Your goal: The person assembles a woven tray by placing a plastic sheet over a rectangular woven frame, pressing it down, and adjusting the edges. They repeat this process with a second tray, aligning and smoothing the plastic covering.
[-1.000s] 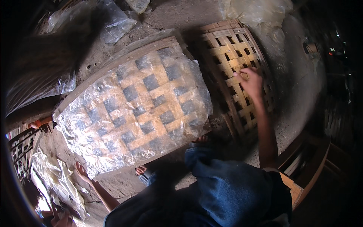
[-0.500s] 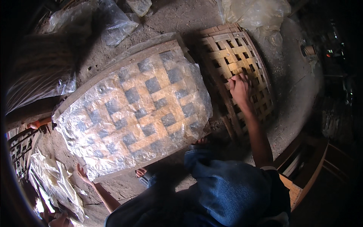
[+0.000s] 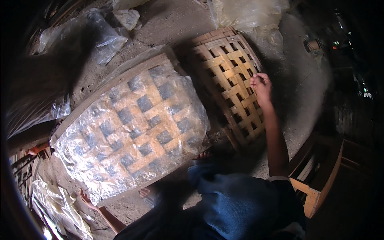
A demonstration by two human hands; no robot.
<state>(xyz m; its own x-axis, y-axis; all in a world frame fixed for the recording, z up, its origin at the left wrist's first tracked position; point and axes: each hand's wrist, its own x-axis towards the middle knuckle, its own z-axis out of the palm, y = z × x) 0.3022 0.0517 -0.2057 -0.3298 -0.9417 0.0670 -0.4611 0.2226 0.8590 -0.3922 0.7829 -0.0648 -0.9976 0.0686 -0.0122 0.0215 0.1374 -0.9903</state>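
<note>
A wooden-framed woven lattice tray [image 3: 152, 120], with shiny clear plastic sheet over it, lies tilted before me. At its near left corner is my left hand [image 3: 89, 201], fingers apart and stretched along the edge. Farther right lies a second woven lattice tray [image 3: 230, 82], uncovered, with wide yellowish strips and square gaps. My right hand [image 3: 261, 86] is over that tray's right edge, fingers curled together. Whether it touches the strips or holds something small cannot be made out.
Crumpled plastic sheets lie at the far left [image 3: 108, 40], far right [image 3: 252, 16] and near left [image 3: 60, 204]. A wooden box-like frame [image 3: 312, 196] stands at the near right. A spool [image 3: 313, 45] sits on the dusty floor [image 3: 298, 100]. My feet are beside the covered tray.
My right hand has moved from over the uncovered tray's middle to its right edge. My left hand stays at the covered tray's corner. The whole view has shifted.
</note>
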